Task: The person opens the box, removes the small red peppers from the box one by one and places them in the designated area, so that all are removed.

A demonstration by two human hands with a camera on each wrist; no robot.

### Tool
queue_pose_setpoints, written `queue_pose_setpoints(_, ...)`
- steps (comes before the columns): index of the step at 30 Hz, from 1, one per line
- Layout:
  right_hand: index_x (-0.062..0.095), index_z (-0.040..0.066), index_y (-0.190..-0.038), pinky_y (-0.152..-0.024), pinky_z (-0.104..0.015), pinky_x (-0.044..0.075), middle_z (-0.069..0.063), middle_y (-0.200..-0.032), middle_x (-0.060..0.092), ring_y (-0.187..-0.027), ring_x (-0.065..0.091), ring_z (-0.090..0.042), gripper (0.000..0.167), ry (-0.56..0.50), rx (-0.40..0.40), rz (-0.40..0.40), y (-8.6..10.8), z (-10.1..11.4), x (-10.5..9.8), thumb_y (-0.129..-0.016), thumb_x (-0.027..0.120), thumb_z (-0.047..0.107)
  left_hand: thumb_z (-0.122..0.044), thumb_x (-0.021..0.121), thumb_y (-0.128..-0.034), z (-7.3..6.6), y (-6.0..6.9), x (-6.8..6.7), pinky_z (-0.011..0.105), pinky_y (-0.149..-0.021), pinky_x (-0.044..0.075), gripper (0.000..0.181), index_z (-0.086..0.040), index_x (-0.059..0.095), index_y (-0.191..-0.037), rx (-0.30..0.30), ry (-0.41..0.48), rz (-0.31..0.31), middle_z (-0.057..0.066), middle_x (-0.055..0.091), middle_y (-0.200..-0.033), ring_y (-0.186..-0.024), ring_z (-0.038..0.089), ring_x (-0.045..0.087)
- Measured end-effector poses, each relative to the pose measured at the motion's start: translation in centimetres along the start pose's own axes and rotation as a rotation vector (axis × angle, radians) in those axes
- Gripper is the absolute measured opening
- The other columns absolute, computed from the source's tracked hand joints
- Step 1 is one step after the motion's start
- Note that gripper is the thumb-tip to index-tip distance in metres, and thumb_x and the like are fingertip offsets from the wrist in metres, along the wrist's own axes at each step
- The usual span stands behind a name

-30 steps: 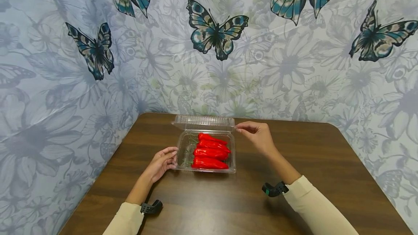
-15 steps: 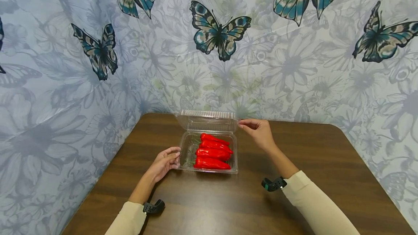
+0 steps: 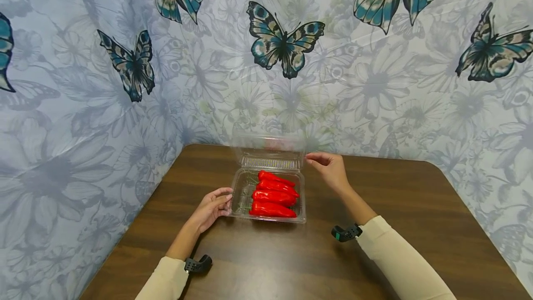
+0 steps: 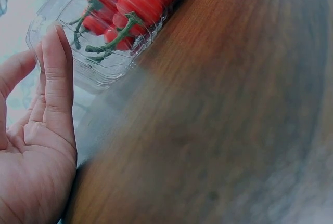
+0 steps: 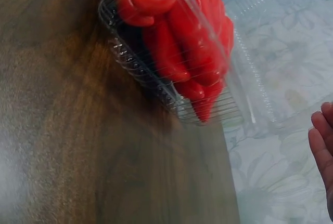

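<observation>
A clear plastic clamshell container (image 3: 241,205) stands on the table, with several long red peppers (image 3: 274,196) lying side by side in it. Their green stems (image 4: 112,44) point left. The hinged lid (image 3: 270,152) is raised at the back. My left hand (image 3: 210,209) holds the container's left rim, thumb on one side and fingers on the other. At the lid's right edge, my right hand (image 3: 331,170) pinches with thumb and fingertips. In the right wrist view only some right fingers (image 5: 322,143) show at the right border, so the contact is hidden there.
The brown wooden table (image 3: 374,207) reaches back to a wall cloth (image 3: 374,105) printed with flowers and butterflies. The container sits near the table's back edge. Each wrist wears a black band camera (image 3: 347,233).
The lid has swung up from leaning far back to more upright, my right hand staying at its edge. The left hand keeps its hold. The head view has shifted slightly left.
</observation>
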State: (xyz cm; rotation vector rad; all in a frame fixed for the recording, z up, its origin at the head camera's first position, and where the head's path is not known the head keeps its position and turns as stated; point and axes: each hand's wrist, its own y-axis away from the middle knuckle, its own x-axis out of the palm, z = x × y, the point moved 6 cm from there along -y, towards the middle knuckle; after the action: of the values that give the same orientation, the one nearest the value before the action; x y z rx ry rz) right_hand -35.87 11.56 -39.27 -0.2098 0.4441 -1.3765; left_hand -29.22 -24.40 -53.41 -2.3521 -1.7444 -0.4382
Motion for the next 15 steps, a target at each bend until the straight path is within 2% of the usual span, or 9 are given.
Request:
queue_pose_setpoints(6, 0.069, -0.016, -0.111, -0.080, -0.024, 0.059, -0.033, -0.107, 0.069, -0.103, 0.063, -0.054, 0.021, -0.037, 0.010, -0.008, -0.1, -1.3, 0.1, -0.091, 0.069, -0.009, -0.003, 0.049, -0.1060, 0.3, 0.0, 0.1, 0.025, -0.064, 0.059, 0.022, 0.000, 0.049, -0.128, 0.006, -0.013, -0.004, 0.000, 0.065, -0.080, -0.066, 0.010, 0.067)
queue_pose_setpoints(10, 0.067, -0.017, -0.114, -0.079, -0.020, 0.057, -0.034, -0.107, 0.069, -0.103, 0.065, -0.052, 0.024, -0.025, 0.014, -0.017, -0.2, -2.0, 0.3, -0.090, 0.069, -0.011, -0.003, 0.050, -0.1058, 0.3, 0.0, 0.1, 0.024, -0.063, 0.059, 0.023, 0.001, 0.049, -0.129, 0.009, -0.015, -0.006, -0.001, 0.065, -0.079, -0.066, 0.010, 0.067)
queue_pose_setpoints(15, 0.065, -0.017, -0.119, -0.078, -0.016, 0.056, -0.037, -0.106, 0.067, -0.103, 0.063, -0.054, 0.031, -0.046, 0.018, -0.030, -0.4, -2.7, 0.5, -0.089, 0.069, -0.013, -0.004, 0.052, -0.1053, 0.2, 0.0, 0.1, 0.024, -0.062, 0.059, 0.019, -0.005, 0.053, -0.124, 0.011, -0.004, -0.004, 0.000, 0.065, -0.079, -0.065, 0.011, 0.067)
